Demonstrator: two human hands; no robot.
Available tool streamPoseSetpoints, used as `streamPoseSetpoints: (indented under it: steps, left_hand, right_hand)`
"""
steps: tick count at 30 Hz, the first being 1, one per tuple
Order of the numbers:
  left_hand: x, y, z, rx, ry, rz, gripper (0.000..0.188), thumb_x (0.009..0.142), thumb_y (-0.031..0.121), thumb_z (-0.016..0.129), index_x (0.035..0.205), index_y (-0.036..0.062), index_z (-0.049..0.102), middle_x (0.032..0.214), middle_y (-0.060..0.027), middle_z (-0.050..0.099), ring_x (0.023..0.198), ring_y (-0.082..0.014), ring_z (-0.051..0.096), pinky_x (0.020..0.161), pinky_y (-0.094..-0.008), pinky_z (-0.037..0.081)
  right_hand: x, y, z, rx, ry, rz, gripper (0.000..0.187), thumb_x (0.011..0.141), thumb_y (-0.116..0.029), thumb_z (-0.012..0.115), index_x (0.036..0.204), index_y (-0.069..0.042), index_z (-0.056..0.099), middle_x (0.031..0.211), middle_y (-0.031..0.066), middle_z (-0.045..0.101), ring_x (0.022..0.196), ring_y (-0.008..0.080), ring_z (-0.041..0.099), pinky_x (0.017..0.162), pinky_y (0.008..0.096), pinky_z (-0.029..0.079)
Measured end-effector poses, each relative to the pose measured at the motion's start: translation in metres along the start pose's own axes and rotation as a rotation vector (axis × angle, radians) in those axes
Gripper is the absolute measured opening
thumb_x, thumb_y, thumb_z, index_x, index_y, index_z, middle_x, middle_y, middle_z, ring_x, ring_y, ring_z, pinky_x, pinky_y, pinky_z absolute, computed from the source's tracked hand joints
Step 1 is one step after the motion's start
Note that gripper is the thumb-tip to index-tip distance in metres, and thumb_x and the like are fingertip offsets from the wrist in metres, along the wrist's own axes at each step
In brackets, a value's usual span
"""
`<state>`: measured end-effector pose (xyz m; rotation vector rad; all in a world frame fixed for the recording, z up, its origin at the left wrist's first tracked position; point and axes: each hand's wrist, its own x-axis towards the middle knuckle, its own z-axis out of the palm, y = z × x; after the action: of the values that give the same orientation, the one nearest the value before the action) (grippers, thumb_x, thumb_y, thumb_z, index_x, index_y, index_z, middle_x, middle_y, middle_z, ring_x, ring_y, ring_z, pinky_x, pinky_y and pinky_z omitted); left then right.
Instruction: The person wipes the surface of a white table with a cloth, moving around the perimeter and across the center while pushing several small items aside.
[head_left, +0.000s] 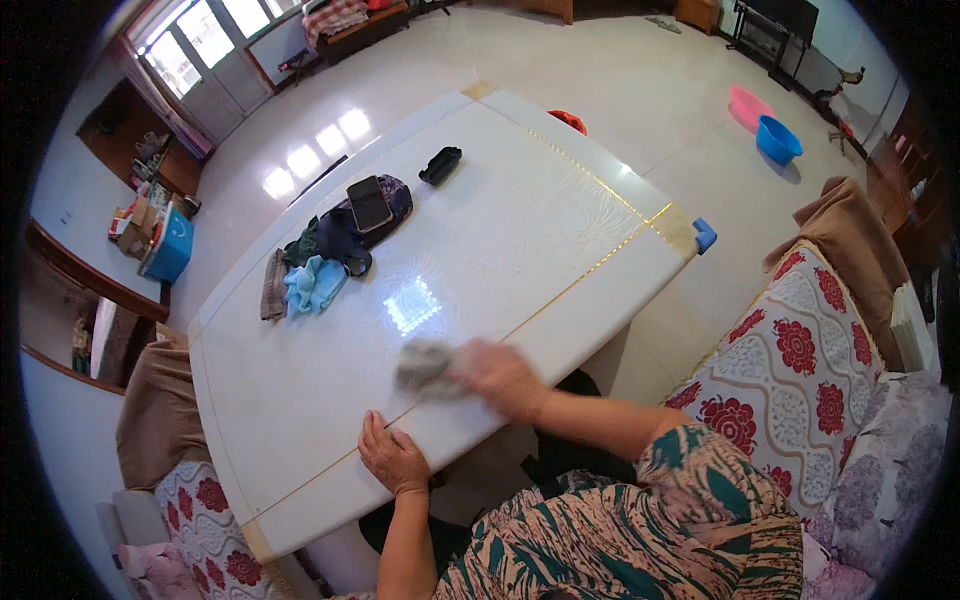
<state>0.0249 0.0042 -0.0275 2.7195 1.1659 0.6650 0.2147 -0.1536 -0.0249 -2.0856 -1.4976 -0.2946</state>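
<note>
My right hand, smeared by motion, grips a crumpled greyish cloth against the top of a white table. Near the table's front edge my left hand lies flat and holds nothing. Farther off on the left part of the tabletop is a light blue cloth, beside a brown-grey folded cloth. A dark fabric bundle adjoins them, with a black phone on top. Apart from these, a small black case-like object sits toward the far side.
A blue corner guard caps the table's right corner. Patterned sofa seats flank the table. On the floor at the far right stand a blue basin and a pink basin. A blue bin is at the left.
</note>
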Motion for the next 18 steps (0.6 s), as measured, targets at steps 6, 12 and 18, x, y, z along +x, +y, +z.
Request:
streamPoseSetpoints:
  steps: [6,12,18]
  left_hand:
    - [0.0,0.01,-0.007,-0.032,-0.01,-0.046,0.044,0.087,0.013,0.052,0.13,0.0025,0.052,0.138,-0.013,0.049,0.126,-0.0322,0.042,0.107,-0.0444,0.032]
    - [-0.001,0.011,-0.009,-0.044,-0.021,-0.037,0.044,0.088,0.011,0.051,0.13,0.001,0.051,0.138,-0.0133,0.049,0.126,-0.033,0.042,0.107,-0.0453,0.032]
    - [0.0,0.004,-0.003,0.017,0.027,0.007,0.043,0.086,0.013,0.053,0.127,0.0009,0.053,0.136,-0.0116,0.05,0.123,-0.0338,0.044,0.104,-0.0459,0.034]
  right_hand:
    - [-0.081,0.217,-0.11,-0.517,0.234,0.615,0.046,0.078,-0.012,0.052,0.123,-0.017,0.06,0.113,0.0133,0.064,0.105,0.0347,0.058,0.088,0.0469,0.048]
    - [-0.087,0.198,-0.07,-0.646,0.235,0.682,0.053,0.083,-0.015,0.052,0.136,-0.016,0.051,0.121,0.0198,0.058,0.111,0.0391,0.055,0.093,0.052,0.044]
    - [0.012,-0.019,0.011,0.055,-0.055,0.071,0.042,0.087,-0.012,0.05,0.128,-0.015,0.057,0.126,0.0197,0.054,0.117,0.0364,0.053,0.095,0.047,0.044]
